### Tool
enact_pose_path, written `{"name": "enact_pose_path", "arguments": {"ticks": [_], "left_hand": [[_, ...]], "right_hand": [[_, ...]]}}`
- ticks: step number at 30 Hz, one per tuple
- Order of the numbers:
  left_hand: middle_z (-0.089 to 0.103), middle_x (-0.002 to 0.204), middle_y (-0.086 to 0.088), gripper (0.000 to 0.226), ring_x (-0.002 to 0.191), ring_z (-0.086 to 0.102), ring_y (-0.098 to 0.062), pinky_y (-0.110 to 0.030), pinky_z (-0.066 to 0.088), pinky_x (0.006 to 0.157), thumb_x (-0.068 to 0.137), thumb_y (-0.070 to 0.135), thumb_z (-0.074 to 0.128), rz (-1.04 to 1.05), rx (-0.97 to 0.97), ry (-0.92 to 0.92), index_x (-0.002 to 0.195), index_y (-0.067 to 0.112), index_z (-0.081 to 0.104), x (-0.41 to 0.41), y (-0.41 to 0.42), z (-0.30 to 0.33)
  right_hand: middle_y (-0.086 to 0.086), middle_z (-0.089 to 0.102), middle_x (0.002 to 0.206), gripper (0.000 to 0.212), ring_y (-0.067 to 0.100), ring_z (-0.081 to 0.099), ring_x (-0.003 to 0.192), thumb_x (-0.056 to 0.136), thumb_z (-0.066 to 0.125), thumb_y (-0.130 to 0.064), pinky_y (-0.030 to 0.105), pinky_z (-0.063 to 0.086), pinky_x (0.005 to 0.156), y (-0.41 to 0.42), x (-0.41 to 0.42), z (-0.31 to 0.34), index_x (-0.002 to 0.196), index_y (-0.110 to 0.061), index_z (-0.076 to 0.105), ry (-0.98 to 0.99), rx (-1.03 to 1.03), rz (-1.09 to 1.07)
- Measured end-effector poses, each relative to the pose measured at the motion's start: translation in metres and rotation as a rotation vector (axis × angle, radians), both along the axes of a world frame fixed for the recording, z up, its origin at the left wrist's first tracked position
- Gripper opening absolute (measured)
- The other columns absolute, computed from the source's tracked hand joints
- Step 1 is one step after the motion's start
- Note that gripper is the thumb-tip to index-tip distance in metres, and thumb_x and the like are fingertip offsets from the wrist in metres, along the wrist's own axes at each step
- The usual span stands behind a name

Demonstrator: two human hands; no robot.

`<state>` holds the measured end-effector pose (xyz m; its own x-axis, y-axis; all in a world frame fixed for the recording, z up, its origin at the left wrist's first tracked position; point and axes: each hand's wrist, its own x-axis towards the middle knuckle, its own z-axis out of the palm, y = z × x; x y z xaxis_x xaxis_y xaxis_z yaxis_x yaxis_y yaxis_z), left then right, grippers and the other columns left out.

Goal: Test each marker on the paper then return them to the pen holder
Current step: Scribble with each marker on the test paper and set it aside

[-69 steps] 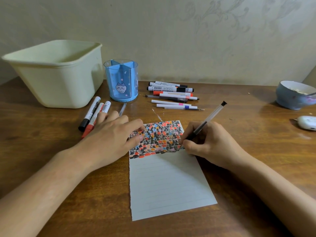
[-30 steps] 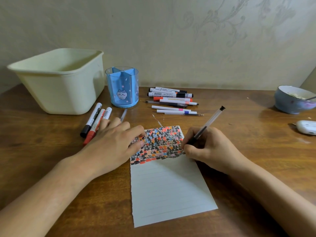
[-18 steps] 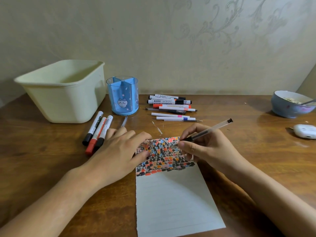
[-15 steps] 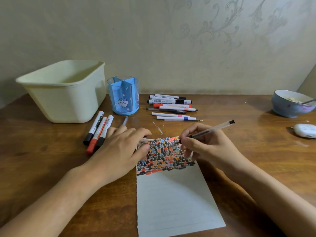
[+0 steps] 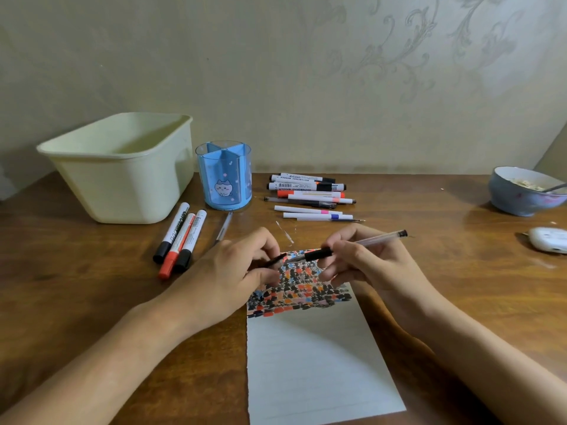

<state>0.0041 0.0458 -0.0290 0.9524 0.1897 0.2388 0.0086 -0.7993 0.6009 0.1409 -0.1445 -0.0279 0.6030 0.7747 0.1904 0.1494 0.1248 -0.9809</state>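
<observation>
The right hand [image 5: 365, 262] holds a clear pen [image 5: 349, 248] over the paper [image 5: 316, 363]. The left hand [image 5: 233, 271] pinches a small black cap [image 5: 274, 260] beside the tip.

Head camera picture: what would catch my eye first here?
The paper at centre front, its top covered in black, orange and blue marks. Just above it the right hand holds a clear pen, while the left hand pinches a small dark cap. Behind stands an empty blue pen holder, loose markers lying to its right.
</observation>
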Motion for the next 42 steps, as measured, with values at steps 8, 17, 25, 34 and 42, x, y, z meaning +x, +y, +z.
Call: {"name": "enact_pose_path", "arguments": {"ticks": [8, 17, 25, 34, 42], "left_hand": [[0.061, 0.100, 0.031, 0.014, 0.106, 0.054, 0.016, -0.006, 0.049, 0.075, 0.092, 0.033, 0.063, -0.011, -0.011, -0.007, 0.098, 0.040, 0.051, -0.001, -0.004, 0.002], [0.070, 0.093, 0.020, 0.009, 0.092, 0.064, 0.006, -0.015, 0.055, 0.068, 0.091, 0.027, 0.067, 0.050, -0.027, -0.024, 0.095, 0.033, 0.060, -0.003, -0.006, 0.002], [0.072, 0.084, 0.018, 0.007, 0.086, 0.064, 0.007, -0.014, 0.053, 0.063, 0.088, 0.026, 0.071, 0.127, -0.036, -0.058, 0.089, 0.030, 0.065, -0.003, -0.011, 0.005], [0.068, 0.083, 0.021, 0.008, 0.087, 0.064, 0.003, -0.019, 0.053, 0.065, 0.087, 0.041, 0.068, 0.080, 0.011, -0.067, 0.091, 0.037, 0.063, -0.003, -0.009, 0.010], [0.059, 0.094, 0.023, 0.030, 0.099, 0.054, 0.005, -0.012, 0.046, 0.075, 0.087, 0.035, 0.071, -0.018, 0.128, -0.076, 0.113, 0.047, 0.062, -0.004, -0.003, 0.008]], "right_hand": [[0.015, 0.074, 0.081, 0.022, 0.025, 0.073, 0.074, 0.083, 0.065, -0.025, 0.028, 0.060, 0.067, 0.000, -0.002, 0.002, 0.094, -0.006, 0.065, 0.009, -0.013, 0.001], [0.015, 0.075, 0.083, 0.011, 0.031, 0.074, 0.080, 0.082, 0.075, -0.016, 0.033, 0.059, 0.068, 0.003, -0.005, -0.002, 0.085, -0.006, 0.070, -0.046, -0.058, -0.004], [0.022, 0.075, 0.086, 0.013, 0.032, 0.075, 0.081, 0.079, 0.075, -0.016, 0.032, 0.061, 0.070, 0.005, -0.010, 0.001, 0.085, -0.005, 0.072, 0.070, -0.034, 0.009], [0.012, 0.077, 0.082, 0.022, 0.026, 0.076, 0.077, 0.081, 0.072, -0.026, 0.029, 0.060, 0.067, 0.009, -0.009, 0.003, 0.087, -0.006, 0.072, -0.021, -0.069, -0.037], [0.007, 0.077, 0.085, 0.025, 0.022, 0.075, 0.073, 0.079, 0.073, -0.032, 0.028, 0.059, 0.065, 0.013, -0.005, -0.006, 0.093, -0.011, 0.075, -0.130, -0.128, 0.014]]}}
